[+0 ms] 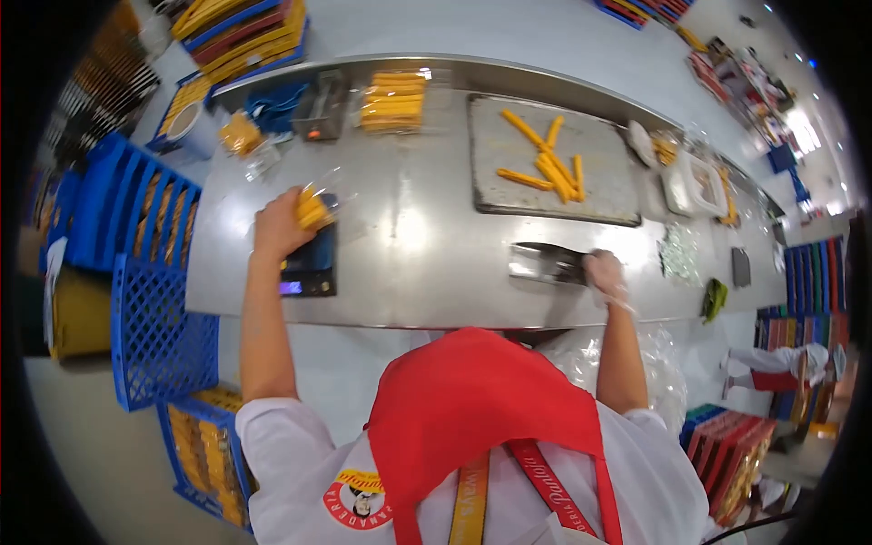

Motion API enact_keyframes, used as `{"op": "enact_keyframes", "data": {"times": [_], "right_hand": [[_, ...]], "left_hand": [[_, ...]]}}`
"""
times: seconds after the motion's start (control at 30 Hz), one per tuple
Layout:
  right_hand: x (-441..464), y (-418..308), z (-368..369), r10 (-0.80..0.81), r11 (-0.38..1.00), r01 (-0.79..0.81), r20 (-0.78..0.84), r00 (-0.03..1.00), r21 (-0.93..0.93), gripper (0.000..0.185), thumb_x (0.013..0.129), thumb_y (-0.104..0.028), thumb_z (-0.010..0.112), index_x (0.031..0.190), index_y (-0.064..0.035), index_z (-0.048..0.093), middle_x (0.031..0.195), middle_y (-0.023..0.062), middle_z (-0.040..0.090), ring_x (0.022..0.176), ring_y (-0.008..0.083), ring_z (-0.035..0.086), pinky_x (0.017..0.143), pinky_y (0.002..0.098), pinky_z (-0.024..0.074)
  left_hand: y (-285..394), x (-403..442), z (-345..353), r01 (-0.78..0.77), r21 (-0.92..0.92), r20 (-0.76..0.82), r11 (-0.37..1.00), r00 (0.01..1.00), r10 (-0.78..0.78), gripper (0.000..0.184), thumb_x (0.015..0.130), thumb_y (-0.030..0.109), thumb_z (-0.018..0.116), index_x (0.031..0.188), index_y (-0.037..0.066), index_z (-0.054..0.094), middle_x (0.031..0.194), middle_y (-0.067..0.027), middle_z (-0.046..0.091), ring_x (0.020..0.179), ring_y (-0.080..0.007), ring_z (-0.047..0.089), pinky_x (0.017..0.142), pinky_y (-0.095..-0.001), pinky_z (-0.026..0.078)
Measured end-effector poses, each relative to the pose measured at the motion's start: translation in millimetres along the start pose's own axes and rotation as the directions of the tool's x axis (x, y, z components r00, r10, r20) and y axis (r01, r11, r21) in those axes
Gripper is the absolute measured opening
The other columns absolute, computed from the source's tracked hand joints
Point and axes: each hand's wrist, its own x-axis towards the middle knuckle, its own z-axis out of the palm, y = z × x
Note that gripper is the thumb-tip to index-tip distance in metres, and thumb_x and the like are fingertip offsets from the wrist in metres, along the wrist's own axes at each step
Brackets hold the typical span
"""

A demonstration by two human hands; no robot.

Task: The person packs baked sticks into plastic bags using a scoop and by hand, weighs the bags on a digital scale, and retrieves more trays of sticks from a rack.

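My left hand [282, 225] is closed round a clear bag of yellow sticks [312, 211], held above a black scale [313, 271] with a lit display at the left of the steel table [409, 272]. Over on the right, my right hand [603, 271] has its fingers closed at the end of a dark metal scoop [554, 262], which lies near the table's front edge. Several loose yellow sticks [545, 159] rest on a metal tray [495, 195] behind it. A bagged stack of yellow sticks [393, 102] lies at the back of the table.
Blue crates [168, 331] stand left of the table, near a white cup-like container [193, 132]. A grey bin [320, 104] is at the back left. At the right are a white plastic container [695, 184], clear wrap [678, 252] and a green item [714, 300]. Another person [781, 363] stands far right.
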Motion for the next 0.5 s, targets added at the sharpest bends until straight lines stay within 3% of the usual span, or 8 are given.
{"op": "enact_keyframes", "data": {"times": [0.03,0.17,0.23,0.27,0.33,0.37,0.43,0.5], "right_hand": [[0,-14,3,-0.025,1.000,0.025,0.022,0.999,-0.017,0.040,0.081,-0.033,0.050,0.084,0.0031,0.069,0.091,0.0322,0.066,0.089,0.0498,0.062,0.085,0.0553,0.0470],[7,-70,8,-0.041,0.999,0.042,0.066,0.997,-0.015,0.038,0.081,-0.031,0.053,0.086,0.0021,0.070,0.093,0.0313,0.067,0.090,0.0473,0.064,0.085,0.0529,0.0486],[13,-84,-3,-0.112,0.894,0.022,0.175,0.978,0.448,0.037,0.082,-0.028,0.057,0.098,0.0017,0.072,0.086,0.0247,0.070,0.088,0.0398,0.067,0.081,0.0436,0.0519],[21,-87,-6,-0.119,0.895,0.028,0.180,0.976,0.445,0.037,0.082,-0.028,0.057,0.098,0.0017,0.072,0.086,0.0247,0.070,0.088,0.0398,0.067,0.081,0.0436,0.0519],[43,-96,-9,-0.217,0.945,0.234,-0.096,0.971,0.229,0.030,0.084,-0.027,0.058,0.091,-0.0019,0.073,0.093,0.0266,0.069,0.092,0.0400,0.067,0.083,0.0485,0.0522],[62,-93,0,-0.230,0.942,0.244,-0.085,0.969,0.232,0.030,0.084,-0.027,0.058,0.091,-0.0019,0.073,0.093,0.0266,0.069,0.092,0.0400,0.067,0.083,0.0485,0.0522],[105,-78,29,-0.389,0.908,0.417,-0.311,0.867,0.028,0.024,0.087,-0.023,0.059,0.094,-0.0049,0.073,0.089,0.0238,0.069,0.086,0.0393,0.068,0.075,0.0487,0.0533],[129,-82,34,-0.563,0.826,0.545,-0.263,0.783,-0.145,0.022,0.090,-0.018,0.058,0.101,-0.0033,0.071,0.090,0.0236,0.069,0.084,0.0402,0.067,0.072,0.0470,0.0529]], "left_hand": [[-5,4,3,0.058,0.010,0.130,0.998,0.990,-0.059,0.087,0.059,0.029,0.088,0.137,0.020,0.050,0.128,-0.0104,0.062,0.120,-0.0332,0.057,0.097,-0.0533,0.045],[31,-13,-14,0.065,0.120,-0.003,0.991,0.998,-0.065,0.104,0.065,0.030,0.088,0.153,0.027,0.032,0.156,-0.0088,0.035,0.144,-0.0362,0.029,0.111,-0.0670,0.025],[36,-28,-12,0.047,0.096,-0.173,0.994,0.984,-0.030,0.101,0.067,0.027,0.086,0.152,0.024,0.033,0.155,-0.0106,0.036,0.144,-0.0365,0.031,0.112,-0.0651,0.026],[36,-39,-12,0.022,0.084,-0.336,0.996,0.942,0.008,0.097,0.069,0.024,0.084,0.152,0.020,0.034,0.155,-0.0124,0.037,0.143,-0.0368,0.032,0.112,-0.0633,0.027],[28,-68,-11,0.046,-0.032,-0.473,0.998,0.879,-0.055,0.090,0.073,0.023,0.080,0.151,0.016,0.035,0.153,-0.0155,0.037,0.143,-0.0383,0.032,0.114,-0.0588,0.027],[23,-85,-12,0.041,-0.146,-0.595,0.988,0.795,-0.121,0.084,0.077,0.022,0.076,0.150,0.012,0.036,0.152,-0.0187,0.038,0.143,-0.0399,0.031,0.116,-0.0544,0.027],[2,-129,9,0.138,-0.219,-0.656,0.966,0.712,-0.251,0.081,0.077,0.020,0.074,0.149,0.008,0.038,0.151,-0.0215,0.037,0.142,-0.0412,0.031,0.117,-0.0510,0.026],[-24,-185,46,0.309,-0.249,-0.699,0.918,0.599,-0.391,0.078,0.078,0.017,0.072,0.147,0.004,0.038,0.151,-0.0249,0.037,0.142,-0.0425,0.031,0.117,-0.0474,0.027]]}}
